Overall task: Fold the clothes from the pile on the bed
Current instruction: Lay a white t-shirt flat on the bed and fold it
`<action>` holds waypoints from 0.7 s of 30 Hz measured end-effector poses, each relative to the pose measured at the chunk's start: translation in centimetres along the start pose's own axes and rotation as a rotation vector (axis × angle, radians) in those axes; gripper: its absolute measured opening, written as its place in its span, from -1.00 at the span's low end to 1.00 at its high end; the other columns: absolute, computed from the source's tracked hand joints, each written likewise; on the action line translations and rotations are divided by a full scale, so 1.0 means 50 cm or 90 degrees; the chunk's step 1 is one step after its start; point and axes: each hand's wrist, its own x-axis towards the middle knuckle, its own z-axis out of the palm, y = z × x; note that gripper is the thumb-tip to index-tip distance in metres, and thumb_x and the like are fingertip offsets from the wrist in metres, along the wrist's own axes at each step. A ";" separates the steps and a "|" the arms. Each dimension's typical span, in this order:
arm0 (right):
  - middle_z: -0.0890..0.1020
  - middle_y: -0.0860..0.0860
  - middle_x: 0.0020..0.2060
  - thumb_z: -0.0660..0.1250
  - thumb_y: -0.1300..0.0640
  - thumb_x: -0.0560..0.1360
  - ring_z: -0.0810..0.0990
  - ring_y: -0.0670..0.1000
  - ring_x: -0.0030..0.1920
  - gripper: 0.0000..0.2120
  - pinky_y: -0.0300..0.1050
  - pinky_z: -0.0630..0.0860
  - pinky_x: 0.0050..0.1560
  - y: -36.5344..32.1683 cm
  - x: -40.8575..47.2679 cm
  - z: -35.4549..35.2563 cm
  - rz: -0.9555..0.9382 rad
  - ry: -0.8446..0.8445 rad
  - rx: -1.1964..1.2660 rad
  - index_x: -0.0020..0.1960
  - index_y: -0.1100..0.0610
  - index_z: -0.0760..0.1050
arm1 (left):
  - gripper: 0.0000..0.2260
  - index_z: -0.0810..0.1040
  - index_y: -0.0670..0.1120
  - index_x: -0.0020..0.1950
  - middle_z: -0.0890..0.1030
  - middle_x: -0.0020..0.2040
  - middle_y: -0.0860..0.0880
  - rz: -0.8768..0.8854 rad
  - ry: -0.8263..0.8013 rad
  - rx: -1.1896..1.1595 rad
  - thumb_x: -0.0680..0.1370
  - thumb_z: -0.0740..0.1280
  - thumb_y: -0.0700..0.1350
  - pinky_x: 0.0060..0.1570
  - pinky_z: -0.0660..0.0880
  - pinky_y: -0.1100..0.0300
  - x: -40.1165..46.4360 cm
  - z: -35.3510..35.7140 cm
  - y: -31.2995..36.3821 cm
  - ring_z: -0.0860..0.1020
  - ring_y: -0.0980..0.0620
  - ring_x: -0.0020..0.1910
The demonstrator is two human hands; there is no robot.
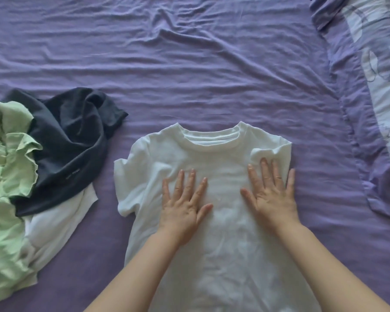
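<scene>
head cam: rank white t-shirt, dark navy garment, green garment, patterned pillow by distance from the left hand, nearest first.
1. White t-shirt: directly under the left hand, which lies flat on it.
2. Dark navy garment: to the left, top of the pile.
3. Green garment: farther left, at the frame edge.
4. Patterned pillow: far right, top corner.

Non-task stuff: purple bed sheet [189, 64] covers the whole bed, heavily wrinkled, creases run mostly left-right, deepest bunching at far centre. Far right: a pillow [387, 70] in a pale blue-and-lilac printed case, pattern too blurred to identify. It lies on the sheet along the right edge of view, partly cut off by the frame. Its purple border [356, 122] is rumpled along the left side, near corner flopped onto the sheet.
</scene>
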 end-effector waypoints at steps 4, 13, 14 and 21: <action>0.27 0.14 0.45 -0.14 -0.27 0.52 0.10 0.19 0.48 -0.36 0.34 -0.04 0.41 -0.115 -0.014 -0.033 -0.092 0.058 0.063 0.45 0.05 0.26 | -0.39 0.00 0.05 0.54 -0.01 0.56 -0.06 -0.062 0.033 -0.033 0.54 -0.18 0.28 0.43 -0.28 -0.21 -0.009 -0.016 -0.042 -0.17 -0.12 0.52; 0.07 0.05 0.52 -0.38 -0.32 0.48 -0.15 0.12 0.49 -0.30 0.22 -0.21 0.43 -0.309 0.019 0.011 -0.193 -0.009 0.036 0.51 -0.06 0.01 | -0.37 -0.13 -0.03 0.55 0.08 0.54 -0.17 -0.157 0.082 -0.133 0.60 0.15 -0.03 0.40 0.08 -0.02 0.040 -0.091 -0.255 0.14 -0.11 0.48; 0.15 0.07 0.50 -0.38 -0.31 0.50 -0.05 0.14 0.49 -0.30 0.22 -0.16 0.42 -0.309 0.019 0.013 -0.189 -0.005 0.028 0.49 -0.04 0.09 | -0.35 -0.13 -0.05 0.55 0.23 0.47 -0.19 -0.168 0.078 -0.138 0.59 0.18 -0.03 0.31 0.19 -0.01 0.048 -0.097 -0.267 0.27 -0.13 0.40; 0.29 0.12 0.44 -0.28 -0.29 0.54 0.19 0.17 0.45 -0.34 0.32 0.12 0.36 -0.359 0.050 -0.021 -0.178 0.020 0.071 0.46 0.01 0.22 | -0.74 0.47 0.00 -0.11 0.61 -0.08 -0.09 -0.242 0.103 -0.047 0.49 0.27 0.19 -0.08 0.22 0.06 0.057 -0.144 -0.325 0.50 -0.12 0.02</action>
